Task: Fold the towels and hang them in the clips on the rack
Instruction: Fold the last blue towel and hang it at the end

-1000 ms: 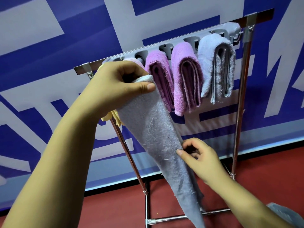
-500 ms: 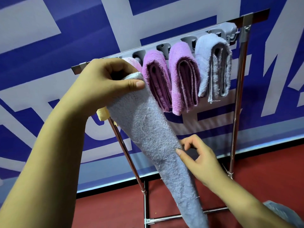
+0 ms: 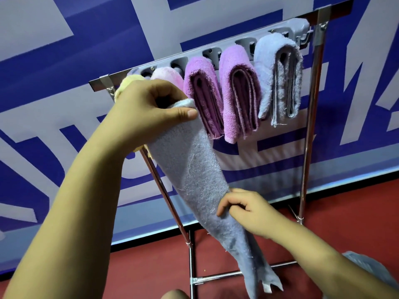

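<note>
A: Left hand [image 3: 149, 111] is up at the rack [image 3: 311, 130], fingers and thumb curled round the top end of the blue-grey towel [image 3: 198, 180], right beside the hanging purple towel [image 3: 204, 93].

B: And the right hand [image 3: 248, 210]? A second ago it was loose beside the cloth, fingers half spread.

A: Now it has closed, pinching the towel's edge lower down. The towel hangs long and slack between both hands, tail trailing toward the red floor [image 3: 345, 212].

B: So it isn't folded, and it isn't clipped.

A: Right. Taking hold at the bottom reads to me as setting up the fold. Five are hung already: yellow towel [image 3: 127, 83], pale pink towel [image 3: 168, 76], two purple, and a blue-grey one [image 3: 278, 76] at the far end.
</note>
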